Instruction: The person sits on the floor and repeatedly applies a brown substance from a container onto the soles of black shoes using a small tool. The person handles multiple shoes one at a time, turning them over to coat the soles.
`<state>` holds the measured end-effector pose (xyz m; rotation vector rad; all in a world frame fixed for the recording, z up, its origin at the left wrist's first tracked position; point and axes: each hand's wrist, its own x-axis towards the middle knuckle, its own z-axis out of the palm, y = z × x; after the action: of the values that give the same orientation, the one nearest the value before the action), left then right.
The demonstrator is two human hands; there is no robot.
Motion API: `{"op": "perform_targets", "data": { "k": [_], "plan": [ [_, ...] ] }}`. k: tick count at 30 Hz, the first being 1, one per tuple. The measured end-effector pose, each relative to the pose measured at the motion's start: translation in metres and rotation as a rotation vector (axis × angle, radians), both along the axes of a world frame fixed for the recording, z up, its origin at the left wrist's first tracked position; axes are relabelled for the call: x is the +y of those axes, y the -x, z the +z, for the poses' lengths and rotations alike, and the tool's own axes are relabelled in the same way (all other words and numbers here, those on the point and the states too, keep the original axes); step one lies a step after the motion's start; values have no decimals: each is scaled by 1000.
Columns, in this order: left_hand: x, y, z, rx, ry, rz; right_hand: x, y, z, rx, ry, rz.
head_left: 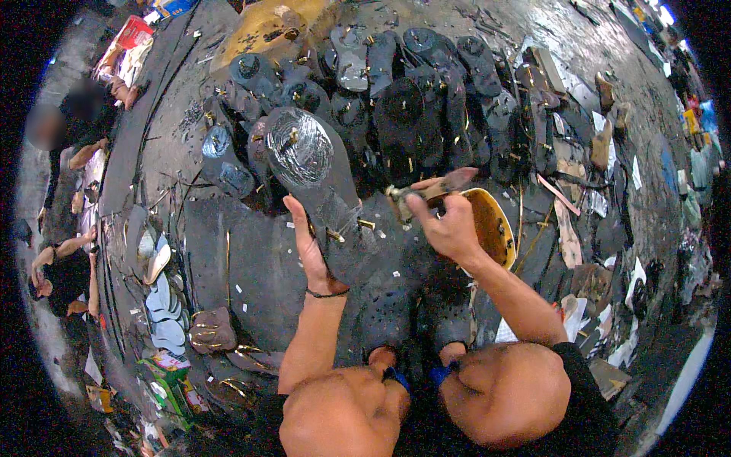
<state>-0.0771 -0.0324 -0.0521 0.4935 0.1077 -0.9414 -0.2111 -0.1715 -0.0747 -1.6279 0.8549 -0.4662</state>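
My left hand (308,247) holds up a dark flip-flop sole (311,171) from its near left edge, the thumb along the side and the other fingers mostly hidden beneath. A glossy wet patch coats the far rounded end, and small yellowish pegs stick out of the surface. To the right of the sole, my right hand (454,228) is closed on a brush (430,190) with a flat wooden handle. The bristle end points left toward the sole, with a gap between them. Just behind that hand stands a yellowish tub (512,232) with dark smears inside.
Several dark soles (400,107) lie in rows ahead, some with shiny patches. Grey-blue sole pieces (165,312) are stacked at the left. Scraps and strips (567,228) litter the floor on the right. Other people (65,259) sit at the far left.
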Motion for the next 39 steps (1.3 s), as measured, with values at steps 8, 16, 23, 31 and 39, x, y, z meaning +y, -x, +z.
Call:
{"op": "perform_targets", "data": {
  "k": [8, 16, 23, 31, 39],
  "plan": [
    [-26, -7, -42, 27, -122, -174, 33, 14, 62, -181, -20, 88],
    [-119, -156, -14, -9, 224, -102, 5, 91, 35, -17, 195, -178],
    [55, -17, -106, -254, -339, -72, -27, 157, -30, 112, 274, -321],
    [284, 94, -87, -527, -1180, 181, -31, 168, -53, 314, 459, -86],
    [416, -31, -130, -465, -1339, 815, -10, 151, -45, 281, 583, -4]
  ]
}}
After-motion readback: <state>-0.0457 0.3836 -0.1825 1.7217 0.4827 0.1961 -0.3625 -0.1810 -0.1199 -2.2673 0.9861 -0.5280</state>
